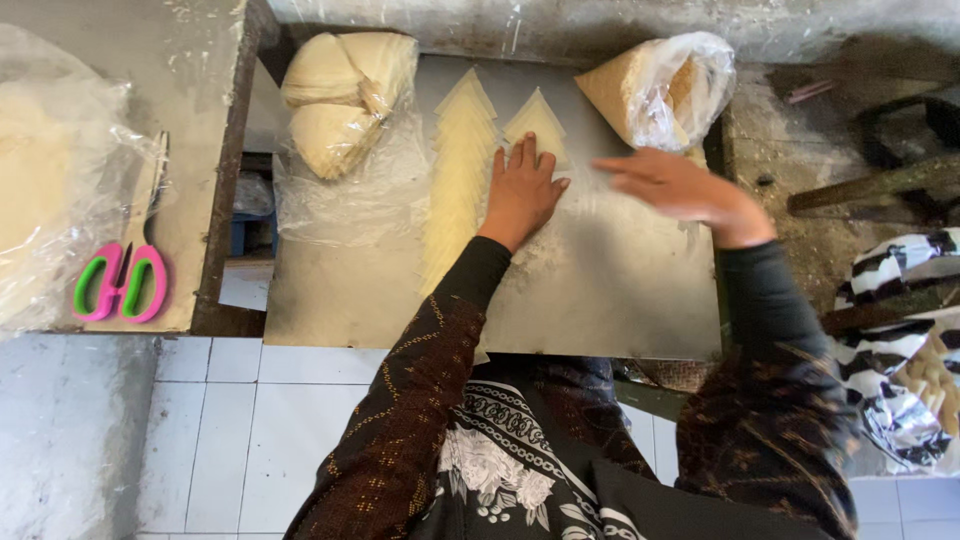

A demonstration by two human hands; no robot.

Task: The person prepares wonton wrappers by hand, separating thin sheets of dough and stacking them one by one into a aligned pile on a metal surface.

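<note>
On the metal table [600, 290], left hand [520, 190] presses flat; right hand [680, 185] hovers, apparently spread.

A grey metal table [600, 300] carries the things. Along its far edge lie a plastic bag of pale folded sheets [345, 90] at the left corner and a second bag of wedges [660, 90] at the right. Between them a long row of overlapping pale triangles [458, 170] runs toward the near edge, with a single triangle [537, 122] just beside it. The left hand [520, 190] rests flat on the table.
</note>
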